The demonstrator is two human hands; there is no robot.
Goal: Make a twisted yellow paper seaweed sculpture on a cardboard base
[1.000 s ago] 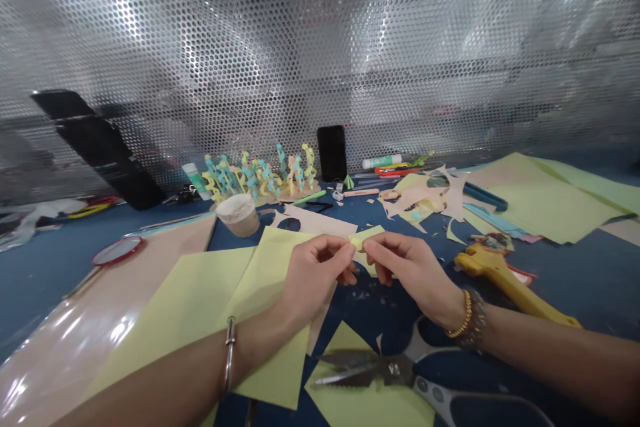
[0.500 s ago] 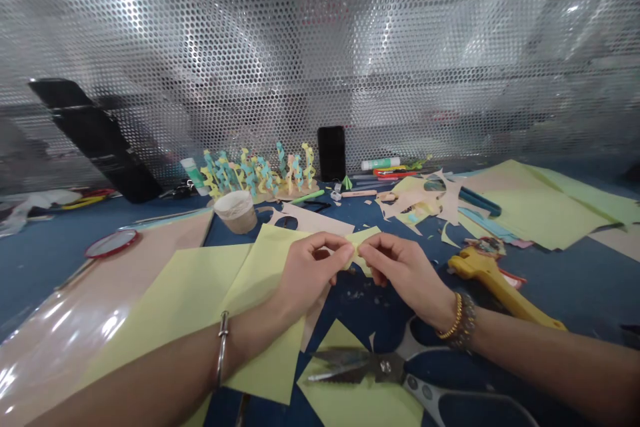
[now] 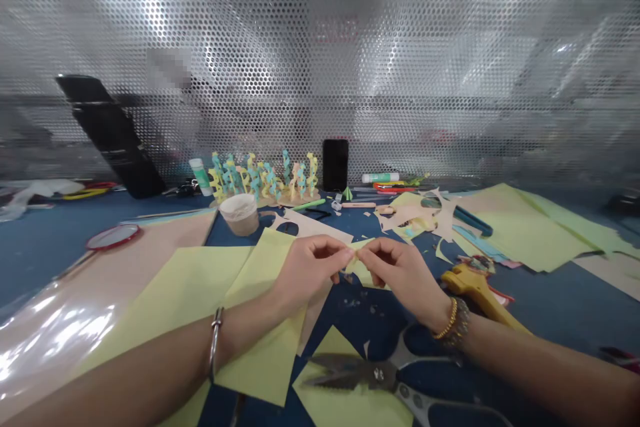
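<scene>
My left hand (image 3: pixel 310 270) and my right hand (image 3: pixel 406 275) meet fingertip to fingertip above the blue table, both closed in a pinch. A small piece of pale yellow paper (image 3: pixel 354 247) is pinched between them, mostly hidden by the fingers. Just behind and below the fingertips shows a yellow paper scrap (image 3: pixel 365 272) with a curved cut edge. Under my left hand and forearm lie yellow paper sheets (image 3: pixel 260 340). Scissors (image 3: pixel 377 373) with grey handles rest open in front of me, across another yellow sheet (image 3: pixel 345 410).
Twisted paper strips (image 3: pixel 270 180) in yellow, blue and pink stand at the back, near a paper-like cup (image 3: pixel 240 215). A phone (image 3: pixel 335 165) leans on the perforated metal panel (image 3: pixel 425 67). A yellow-handled tool (image 3: pixel 475 290), paper scraps (image 3: pixel 407 207) and large yellow sheets (image 3: pixel 515 233) lie right.
The camera view has tilted and shifted slightly, showing the panel's top edge. Both hands keep their pinch, with only a slight shift at the fingertips.
</scene>
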